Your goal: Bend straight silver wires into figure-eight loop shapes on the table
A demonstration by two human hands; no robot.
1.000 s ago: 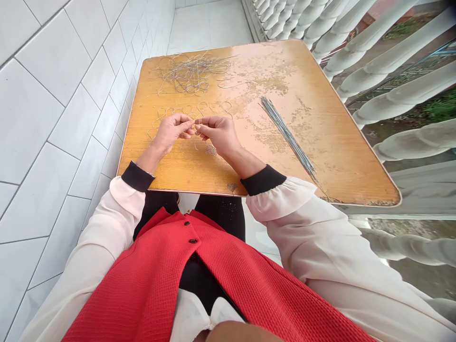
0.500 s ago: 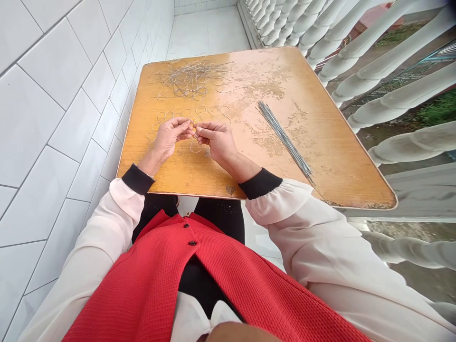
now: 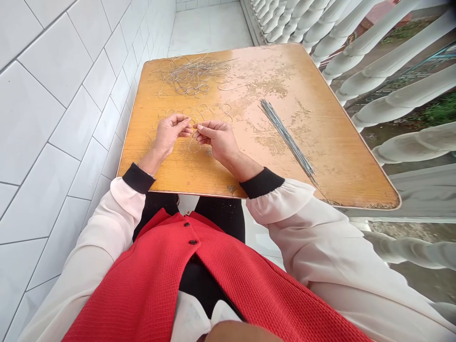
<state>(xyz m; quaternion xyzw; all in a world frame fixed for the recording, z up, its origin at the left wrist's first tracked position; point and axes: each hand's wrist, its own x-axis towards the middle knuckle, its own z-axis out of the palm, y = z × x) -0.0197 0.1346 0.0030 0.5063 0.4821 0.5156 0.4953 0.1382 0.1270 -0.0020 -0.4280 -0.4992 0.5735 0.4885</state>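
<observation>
Fingertips of my left hand are pinched on a thin metal wire, most of which the fingers hide. Close beside it, my right hand also pinches the wire, thumb against forefinger. A looped part of wire shows just below the fingertips; whether it is the held piece or lies on the table I cannot tell. Behind the hands, bent wire loops lie flat on the wooden table. Farther back is a tangled pile of curled wires.
A bundle of straight wires lies slanted on the table's right side. One loose wire lies near the pile. White tiled wall runs along the left, and a white baluster railing stands on the right.
Both hands stay close together at nearly the same spot, with a slightly wider gap between the fingertips. The view has shifted a little; the wires on the table lie as before.
</observation>
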